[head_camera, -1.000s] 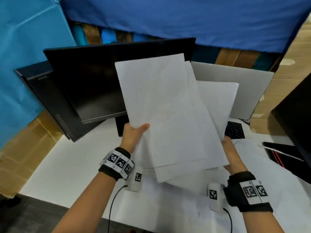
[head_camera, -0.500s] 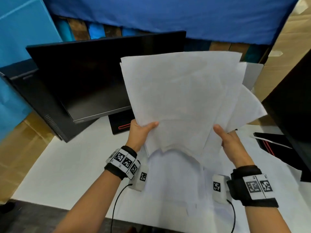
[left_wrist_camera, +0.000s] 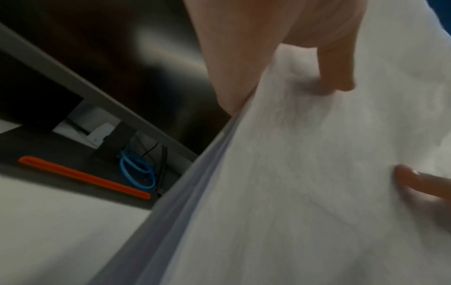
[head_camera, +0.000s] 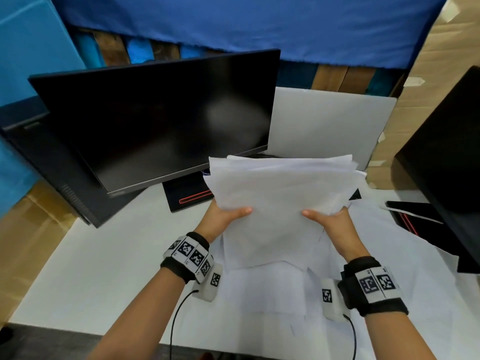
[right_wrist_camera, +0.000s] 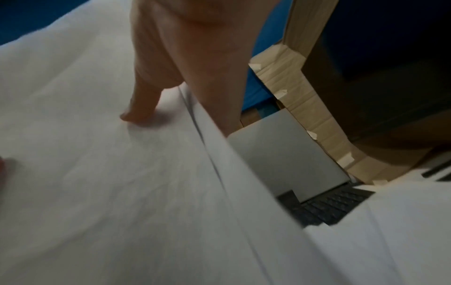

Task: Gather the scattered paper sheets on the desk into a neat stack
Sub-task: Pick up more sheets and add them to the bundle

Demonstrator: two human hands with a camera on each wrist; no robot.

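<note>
Paper sheets, white and loosely bundled (head_camera: 280,201), held above the white tabletop (head_camera: 104,268) before a black flat monitor (head_camera: 161,118); further sheets lie beneath. Left hand (head_camera: 223,216) and right hand (head_camera: 335,224) grip opposite edges, thumbs on top.

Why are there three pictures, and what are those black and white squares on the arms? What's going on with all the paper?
No machine here: a person wears three cameras. The big picture comes from one on the head. The other two come from the wrists, looking along the fingers. The checkered squares are bands holding those wrist cameras. The left hand and right hand each hold one side of a bundle of paper sheets, thumbs on top. More loose sheets lie on the white desk, before a dark monitor.
</note>
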